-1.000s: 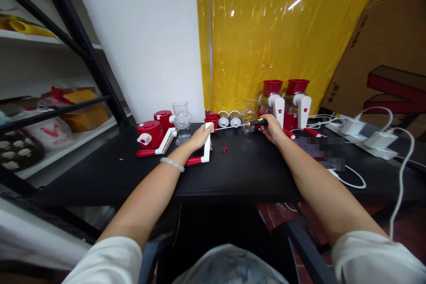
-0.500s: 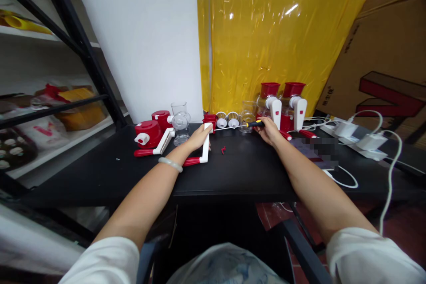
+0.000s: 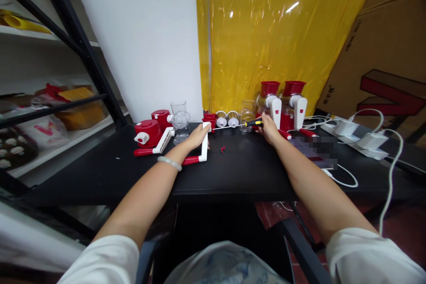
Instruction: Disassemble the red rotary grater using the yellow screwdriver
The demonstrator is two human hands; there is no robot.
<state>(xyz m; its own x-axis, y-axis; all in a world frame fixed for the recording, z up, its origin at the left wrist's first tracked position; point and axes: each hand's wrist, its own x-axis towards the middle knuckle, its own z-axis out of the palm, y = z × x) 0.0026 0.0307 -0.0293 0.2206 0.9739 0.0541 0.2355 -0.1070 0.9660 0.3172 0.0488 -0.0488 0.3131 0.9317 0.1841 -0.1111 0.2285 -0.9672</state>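
My left hand [image 3: 199, 136] is closed around the upper end of a white crank handle [image 3: 204, 146] with a red grip, which points down toward the table. In my right hand [image 3: 267, 129] is a screwdriver [image 3: 254, 122] with a black and yellow handle. Its thin shaft runs level to the left, and the tip meets the top end of the crank handle. Whether the tip sits in a screw is too small to tell. Small red pieces [image 3: 222, 149] lie on the black table [image 3: 229, 177] between my hands.
Left stand red grinder bases [image 3: 146, 133], another crank handle [image 3: 163, 141] and a clear plastic housing [image 3: 180, 120]. Behind my hands are a red hopper [image 3: 209, 120] and metal drums [image 3: 233, 119]. Two assembled grinders [image 3: 294, 106], a blurred tablet [image 3: 313, 151] and a power strip [image 3: 362, 142] are right.
Both hands hold nearly the same pose, with the screwdriver still against the crank handle. The handle and screwdriver have shifted very slightly left in view.
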